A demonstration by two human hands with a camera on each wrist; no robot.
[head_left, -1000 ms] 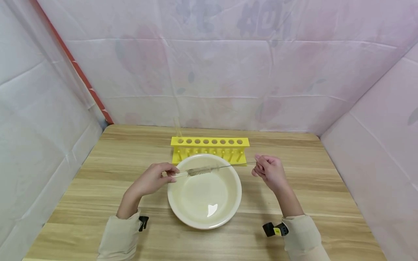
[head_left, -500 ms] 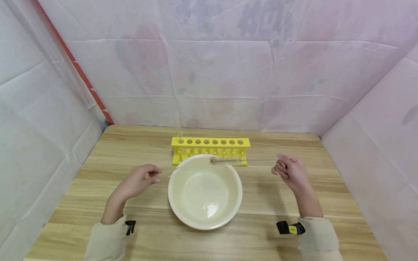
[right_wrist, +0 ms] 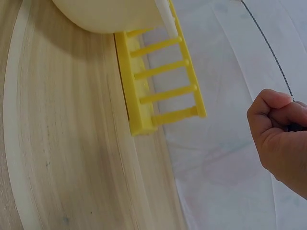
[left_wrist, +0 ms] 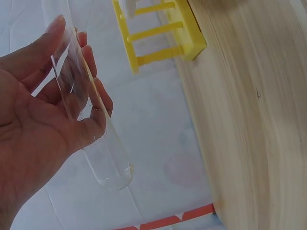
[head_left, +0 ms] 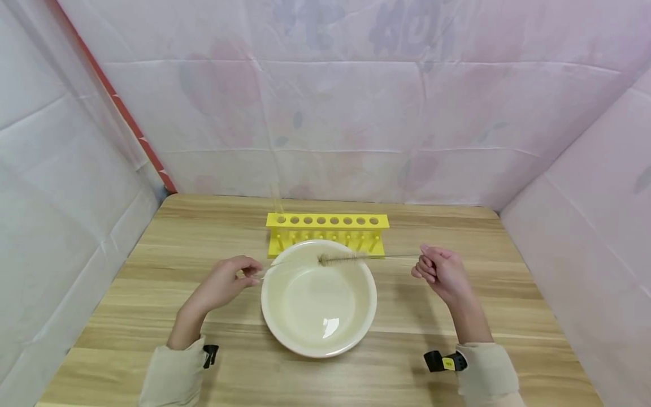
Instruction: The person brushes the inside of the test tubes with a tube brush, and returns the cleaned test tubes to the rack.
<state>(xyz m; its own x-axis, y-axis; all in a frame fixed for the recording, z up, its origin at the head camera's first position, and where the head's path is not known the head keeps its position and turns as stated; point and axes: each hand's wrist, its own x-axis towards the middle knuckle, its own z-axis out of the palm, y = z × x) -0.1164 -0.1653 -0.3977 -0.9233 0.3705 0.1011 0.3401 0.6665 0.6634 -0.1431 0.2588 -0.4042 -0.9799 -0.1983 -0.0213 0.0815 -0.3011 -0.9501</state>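
Observation:
My left hand (head_left: 229, 282) holds a clear glass test tube (left_wrist: 112, 163) near the basin's left rim. In the left wrist view the thumb and curled fingers wrap the tube, its rounded end pointing away past the little finger. The twisted-wire stem of a test tube brush (head_left: 342, 258) is gripped by my right hand (head_left: 442, 274). Its bristles hang level over the far part of a cream basin (head_left: 369, 311), the tip apart from the tube's mouth. In the right wrist view the curled fingers pinch the dark wire (right_wrist: 271, 45); the bristles are out of that view.
Behind the basin stands a yellow test tube rack (head_left: 328, 220) with a row of holes and pegs. Another clear tube (head_left: 277, 200) stands in its leftmost hole. Patterned white sheets (head_left: 346, 113) enclose the wooden table (head_left: 203, 220) at the back and sides.
The brush tip was at the test tube's mouth a second ago. Both hands then drew apart, pulling the brush clear to the right, and have since come somewhat closer together.

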